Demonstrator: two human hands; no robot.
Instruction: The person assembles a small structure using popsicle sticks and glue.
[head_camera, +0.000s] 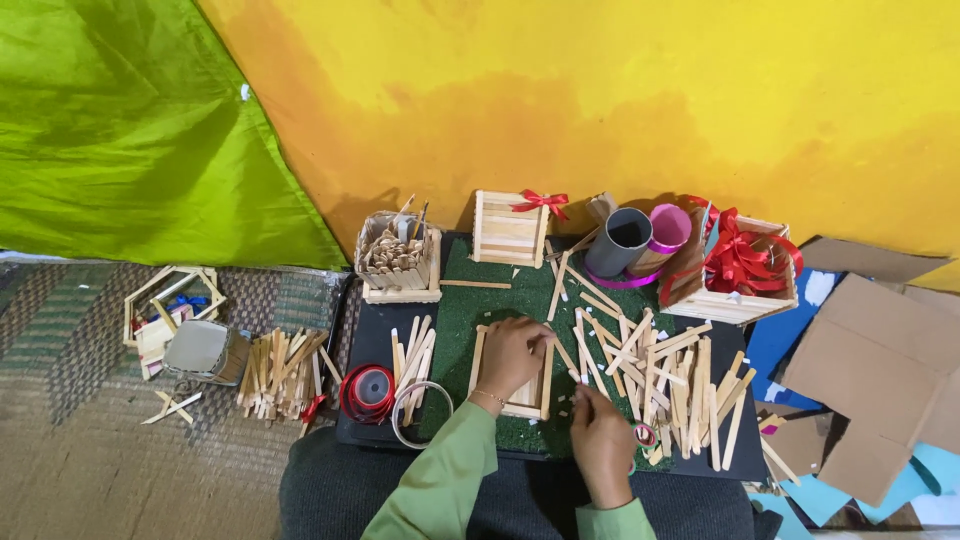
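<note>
- Left hand (512, 352) lies flat on the stick frame (512, 372), hiding its middle; the frame's long axis runs away from the person.
- Right hand (600, 440), just right of it: fingers curled; whether anything is held cannot be told.

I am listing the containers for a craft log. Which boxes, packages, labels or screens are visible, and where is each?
No labels, signs or screens show.
Stick box with red bow: back of the green mat, square, pale wood.
Box of red ribbon: back right, pale wood.
Grey tube: between those boxes, tilted.
Flat cardboard pieces: far right, brown.
</note>
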